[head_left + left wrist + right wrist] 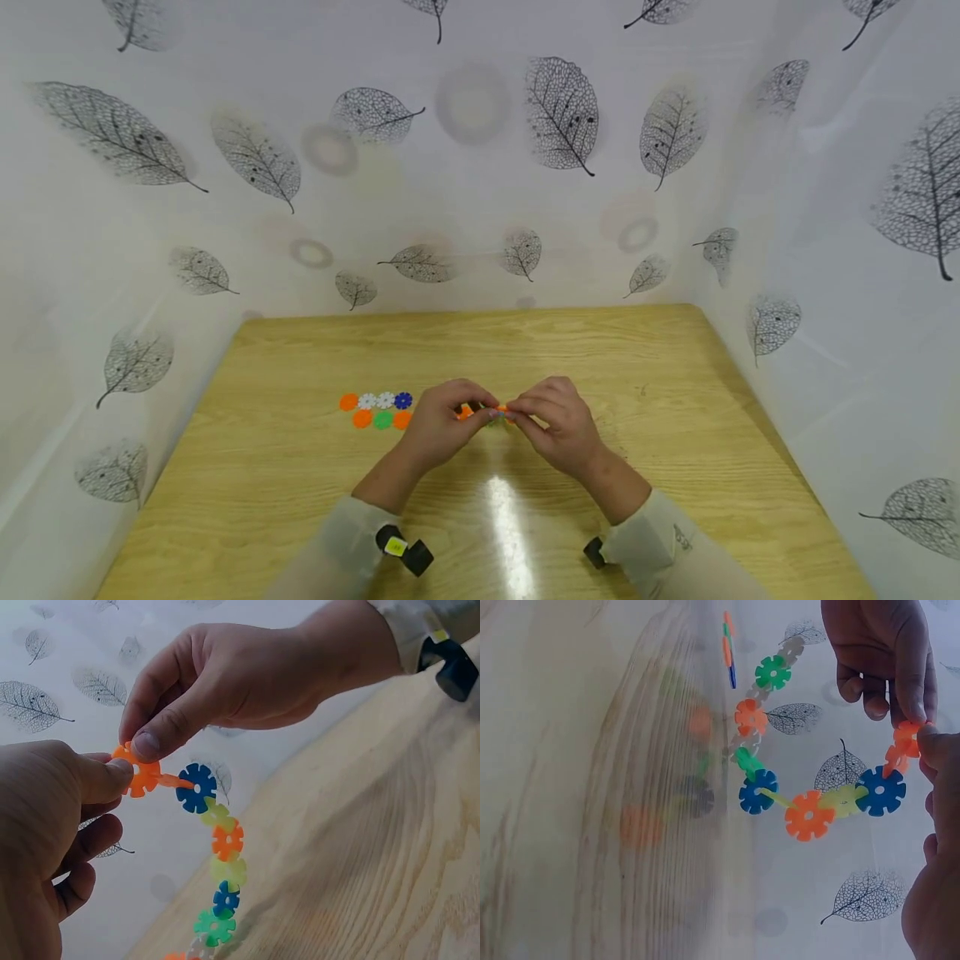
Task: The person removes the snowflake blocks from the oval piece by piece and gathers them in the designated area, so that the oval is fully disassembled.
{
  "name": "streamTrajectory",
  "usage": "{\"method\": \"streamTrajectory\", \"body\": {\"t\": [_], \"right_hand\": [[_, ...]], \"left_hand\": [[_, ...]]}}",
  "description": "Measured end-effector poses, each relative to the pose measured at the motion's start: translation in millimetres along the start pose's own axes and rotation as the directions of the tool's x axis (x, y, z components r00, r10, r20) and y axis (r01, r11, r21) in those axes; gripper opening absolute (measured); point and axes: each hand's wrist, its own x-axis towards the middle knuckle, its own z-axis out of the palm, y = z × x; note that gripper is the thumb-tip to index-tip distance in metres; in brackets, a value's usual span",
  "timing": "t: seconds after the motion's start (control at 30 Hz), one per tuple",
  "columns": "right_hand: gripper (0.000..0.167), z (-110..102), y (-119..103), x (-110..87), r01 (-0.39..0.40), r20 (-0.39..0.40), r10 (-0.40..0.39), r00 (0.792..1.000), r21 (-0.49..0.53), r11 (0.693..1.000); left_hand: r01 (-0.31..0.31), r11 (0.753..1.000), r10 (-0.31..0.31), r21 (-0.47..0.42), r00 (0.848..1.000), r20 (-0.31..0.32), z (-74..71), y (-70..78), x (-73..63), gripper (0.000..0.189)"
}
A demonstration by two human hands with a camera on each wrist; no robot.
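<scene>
My left hand (444, 417) and right hand (558, 421) meet over the table, fingertips close together. Both pinch an orange notched plastic disc (137, 780) at the end of a chain of interlocked discs. A second orange disc (174, 781), seen nearly edge-on, links it to a blue disc (196, 789). From there the chain curves down through yellow, orange, blue, green and white discs. In the right wrist view, a green disc (772, 673) shows farther along the chain. My fingers partly cover the pinched disc, and in the head view my hands hide much of the chain.
On the wooden table (300, 500), left of my hands, loose discs lie in two rows, including an orange disc (348, 402), a blue disc (402, 401) and a green disc (383, 420). Leaf-printed white curtain (472, 192) encloses the back and sides.
</scene>
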Motion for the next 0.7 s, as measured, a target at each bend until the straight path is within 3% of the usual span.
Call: {"method": "streamTrajectory", "body": {"t": [0.2,0.4,0.53,0.7], "right_hand": [[0.028,2,2,-2.5,-0.019,0.000,0.019,1.000,0.010,1.000],[0.049,4,4,-10.9,-0.099,0.102,0.097,0.990,0.019,0.995],[0.050,7,5,-14.6,-0.125,0.138,0.122,0.983,0.018,0.992],[0.043,11,5,-15.6,-0.103,0.111,0.100,0.989,0.019,0.995]], "left_hand": [[0.020,1.000,-0.020,-0.012,1.000,0.001,-1.5,0.9,-1.9,0.010],[0.035,0.999,-0.036,-0.031,0.999,-0.034,-3.8,1.1,-6.4,0.008],[0.041,0.997,-0.045,-0.070,0.997,-0.058,-4.5,-2.0,-9.8,0.008],[0.015,0.998,-0.021,-0.064,0.996,-0.086,-4.8,-6.0,-12.5,0.008]]}}
